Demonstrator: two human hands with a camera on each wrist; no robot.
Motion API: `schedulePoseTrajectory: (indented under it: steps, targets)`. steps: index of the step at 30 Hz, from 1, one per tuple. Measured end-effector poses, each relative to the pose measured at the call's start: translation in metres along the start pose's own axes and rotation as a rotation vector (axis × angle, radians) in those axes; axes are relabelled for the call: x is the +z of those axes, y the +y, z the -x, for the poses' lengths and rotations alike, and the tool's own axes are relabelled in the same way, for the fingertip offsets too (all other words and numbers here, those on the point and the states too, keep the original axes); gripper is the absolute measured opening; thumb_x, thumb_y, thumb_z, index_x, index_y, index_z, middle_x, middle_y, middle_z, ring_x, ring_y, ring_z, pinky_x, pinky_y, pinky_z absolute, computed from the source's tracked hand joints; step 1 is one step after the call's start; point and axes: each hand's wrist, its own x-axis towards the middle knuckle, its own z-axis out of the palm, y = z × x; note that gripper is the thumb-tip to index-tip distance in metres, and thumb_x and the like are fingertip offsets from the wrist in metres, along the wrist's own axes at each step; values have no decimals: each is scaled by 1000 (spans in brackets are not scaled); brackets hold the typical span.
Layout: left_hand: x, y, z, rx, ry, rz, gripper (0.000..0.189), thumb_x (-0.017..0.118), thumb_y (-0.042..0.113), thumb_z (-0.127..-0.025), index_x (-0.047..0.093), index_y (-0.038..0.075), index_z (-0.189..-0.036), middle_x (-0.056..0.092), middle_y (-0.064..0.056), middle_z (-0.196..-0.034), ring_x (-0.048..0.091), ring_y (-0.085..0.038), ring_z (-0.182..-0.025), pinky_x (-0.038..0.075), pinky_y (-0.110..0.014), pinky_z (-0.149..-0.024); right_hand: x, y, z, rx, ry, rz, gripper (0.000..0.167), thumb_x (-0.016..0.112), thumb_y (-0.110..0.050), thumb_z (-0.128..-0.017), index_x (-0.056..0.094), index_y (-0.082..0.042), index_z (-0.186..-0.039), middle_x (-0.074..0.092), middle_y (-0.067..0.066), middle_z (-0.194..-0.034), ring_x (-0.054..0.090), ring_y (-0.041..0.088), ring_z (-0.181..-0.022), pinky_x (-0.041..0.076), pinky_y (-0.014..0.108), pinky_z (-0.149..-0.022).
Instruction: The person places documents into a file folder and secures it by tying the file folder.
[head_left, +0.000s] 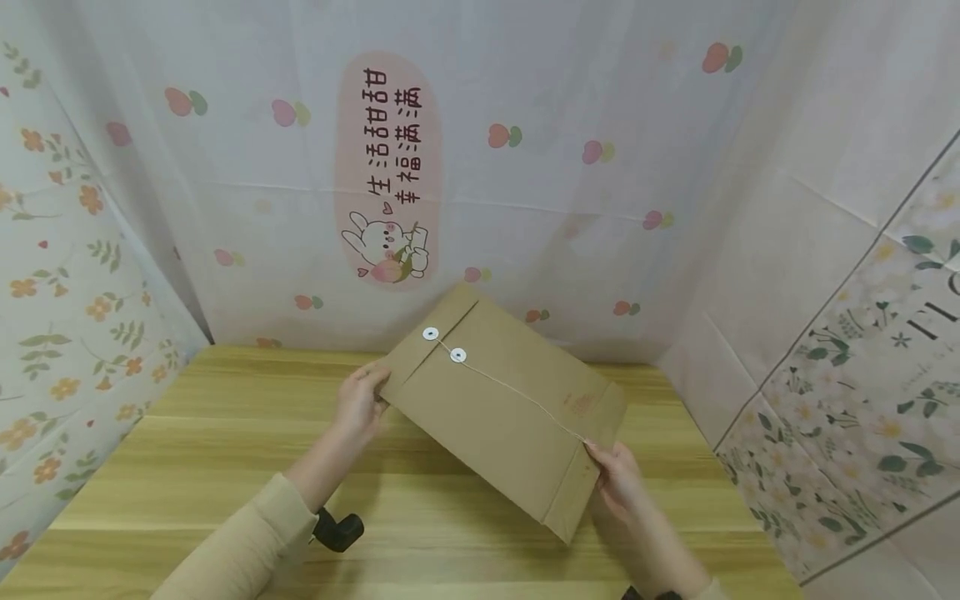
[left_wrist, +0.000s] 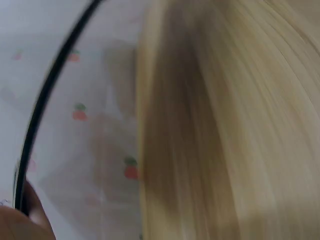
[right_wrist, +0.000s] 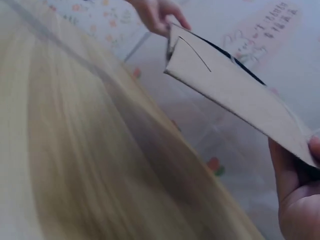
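Note:
A brown kraft paper document envelope (head_left: 495,408) is held up at a slant above the table, its string-closure side facing the head camera. Two white button discs (head_left: 458,356) sit near its upper left end, and a thin string (head_left: 525,395) runs from them down to my right thumb. My left hand (head_left: 363,400) grips the left corner. At the lower right edge my right hand (head_left: 619,478) pinches the envelope, thumb on top and fingers behind it. In the right wrist view the envelope (right_wrist: 235,92) shows from its edge side, with my left hand (right_wrist: 156,16) at the far end.
Below lies a wood-grain table (head_left: 247,433). A white patterned curtain (head_left: 562,75) hangs behind its back edge, with floral cloths (head_left: 75,275) at the sides. Black wrist gear (head_left: 339,531) shows beside the left forearm.

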Motion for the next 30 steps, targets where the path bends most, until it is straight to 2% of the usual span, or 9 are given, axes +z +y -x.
schedulePoseTrajectory:
  steps: [3, 6, 10, 13, 17, 20, 22, 27, 30]
  targets:
    - [-10, -2, -3, -36, -81, -133, 41, 52, 7, -97, 43, -10, -134, 53, -10, -125, 59, -12, -100, 48, -28, -91, -16, -11, -1, 31, -61, 32, 25, 41, -3, -101, 64, -11, -94, 68, -4, -90, 65, 9, -80, 54, 23, -71]
    - [-17, -5, -6, -81, -138, -221, 41, 57, 6, -95, 47, -13, -130, 63, -8, -111, 65, -11, -88, 53, -27, -82, -31, -21, -1, 68, -129, 71, 27, 39, -4, -102, 64, -13, -98, 68, -5, -92, 65, 8, -82, 53, 24, -72]
    - [-24, -9, -9, -131, -238, -338, 42, 61, 7, -93, 50, -14, -128, 69, -3, -95, 67, -12, -82, 55, -27, -75, -48, -32, -5, 118, -210, 121, 28, 37, -6, -103, 64, -14, -104, 69, -4, -95, 66, 10, -86, 54, 26, -75]
    - [-28, -13, -10, -151, -334, -461, 42, 61, 10, -93, 51, -13, -126, 69, -3, -93, 67, -14, -81, 55, -29, -73, -59, -39, -9, 159, -261, 150, 29, 37, -6, -103, 65, -15, -105, 69, -3, -97, 66, 10, -87, 54, 27, -76]
    - [-33, -17, -10, -179, -462, -656, 21, 65, 13, -90, 62, -4, -103, 66, -3, -85, 66, -16, -73, 56, -35, -69, -70, -44, -16, 194, -303, 188, 28, 37, -4, -103, 63, -13, -106, 68, -3, -97, 64, 10, -87, 53, 27, -76]
    - [-35, -19, -9, -189, -548, -780, 14, 67, 15, -88, 61, 3, -85, 63, -3, -79, 64, -16, -68, 56, -37, -66, -75, -42, -20, 198, -293, 218, 23, 40, -3, -101, 61, -11, -106, 65, -4, -97, 61, 8, -88, 52, 24, -76]
    - [-36, -20, -7, -183, -581, -837, 15, 67, 16, -88, 63, 3, -83, 65, -3, -78, 65, -17, -67, 57, -37, -65, -78, -39, -22, 202, -261, 235, 19, 44, -2, -100, 61, -9, -105, 64, -4, -97, 60, 6, -88, 51, 22, -77]
    - [-34, -27, -4, -154, -600, -927, 19, 67, 17, -88, 68, -1, -88, 68, -8, -74, 67, -21, -65, 56, -34, -60, -85, -30, -29, 247, -175, 330, 8, 50, -8, -99, 57, -4, -100, 63, -2, -90, 59, 6, -81, 52, 22, -71]
    - [-33, -35, -2, -148, -614, -966, 18, 67, 15, -87, 68, -2, -83, 67, -9, -69, 67, -23, -62, 56, -33, -57, -90, -25, -34, 281, -123, 404, 14, 53, -12, -98, 57, 1, -102, 64, 0, -88, 60, 9, -77, 53, 24, -69]
